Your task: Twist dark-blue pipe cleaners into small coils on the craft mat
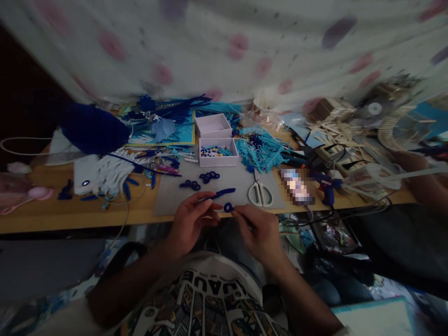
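While hands point(191, 219) coil chenille point(224, 199), box point(218, 160) holds beads point(213, 151)

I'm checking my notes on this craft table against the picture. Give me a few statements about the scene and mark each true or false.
1. The left hand holds a blue pipe cleaner. True.
2. The right hand pinches a small blue coil at its fingertips. True.
3. The scissors are in the right hand. False: they lie on the grey mat, untouched.
4. The bead box sits behind the mat and holds small beads. True.
5. The finished blue coils lie on the person's lap. False: they lie on the mat.
6. The blue glue gun lies left of the hands. False: it lies to their right.
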{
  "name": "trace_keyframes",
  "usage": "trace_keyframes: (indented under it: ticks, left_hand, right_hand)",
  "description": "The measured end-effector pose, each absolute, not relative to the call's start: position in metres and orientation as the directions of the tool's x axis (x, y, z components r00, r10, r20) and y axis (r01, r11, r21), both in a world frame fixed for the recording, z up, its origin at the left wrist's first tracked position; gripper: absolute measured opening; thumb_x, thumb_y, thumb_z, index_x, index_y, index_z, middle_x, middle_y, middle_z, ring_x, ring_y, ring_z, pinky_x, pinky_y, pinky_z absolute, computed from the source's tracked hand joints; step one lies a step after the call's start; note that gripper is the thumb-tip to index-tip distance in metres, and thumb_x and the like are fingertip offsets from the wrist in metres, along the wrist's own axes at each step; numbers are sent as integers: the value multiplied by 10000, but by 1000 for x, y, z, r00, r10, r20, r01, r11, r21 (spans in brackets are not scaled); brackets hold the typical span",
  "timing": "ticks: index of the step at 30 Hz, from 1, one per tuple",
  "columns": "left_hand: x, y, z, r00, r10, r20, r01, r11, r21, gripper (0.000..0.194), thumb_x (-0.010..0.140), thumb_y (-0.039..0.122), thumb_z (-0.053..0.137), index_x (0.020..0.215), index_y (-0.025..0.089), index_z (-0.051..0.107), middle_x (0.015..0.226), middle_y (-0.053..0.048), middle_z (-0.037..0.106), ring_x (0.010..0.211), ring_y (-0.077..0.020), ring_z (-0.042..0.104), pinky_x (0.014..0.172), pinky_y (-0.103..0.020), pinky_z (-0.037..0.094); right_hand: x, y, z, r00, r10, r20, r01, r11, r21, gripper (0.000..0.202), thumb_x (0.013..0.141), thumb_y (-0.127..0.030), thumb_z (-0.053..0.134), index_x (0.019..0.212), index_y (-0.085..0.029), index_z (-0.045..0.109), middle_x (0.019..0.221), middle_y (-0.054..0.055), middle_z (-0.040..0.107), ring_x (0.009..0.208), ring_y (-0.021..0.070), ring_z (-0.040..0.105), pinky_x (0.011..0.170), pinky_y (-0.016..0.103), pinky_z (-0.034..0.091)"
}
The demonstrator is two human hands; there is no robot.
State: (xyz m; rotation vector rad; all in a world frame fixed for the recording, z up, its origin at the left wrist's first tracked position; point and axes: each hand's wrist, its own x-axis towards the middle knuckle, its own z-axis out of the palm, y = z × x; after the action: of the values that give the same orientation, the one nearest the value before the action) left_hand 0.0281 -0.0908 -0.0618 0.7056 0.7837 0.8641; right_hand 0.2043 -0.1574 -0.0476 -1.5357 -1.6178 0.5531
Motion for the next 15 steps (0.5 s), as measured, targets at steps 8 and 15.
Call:
trace_keyframes:
  ticks: [8,15]
  left_hand:
    - [43,-89,-63,396,884,-249,-207,350,914,302,696,393,852,882,161,798,711,-30,717,646,-147,654,585,-258,602]
    - [47,-77,-68,401,900,-170,-26,197,980,308,766,446,782,800,140,766,692,-29,703,552,-125,612,523,-221,534]
  right_hand:
    - [204,-155,-51,-131,869,478,928,277,-250,258,997,-192,484,927,-179,732,667,43,633,593,155,519,593,291,326]
    - [195,-149,-64,13,930,367,831,194,-521,268,1000,-250,514,900,-173,751,687,58,668,621,176,600,592,283,367]
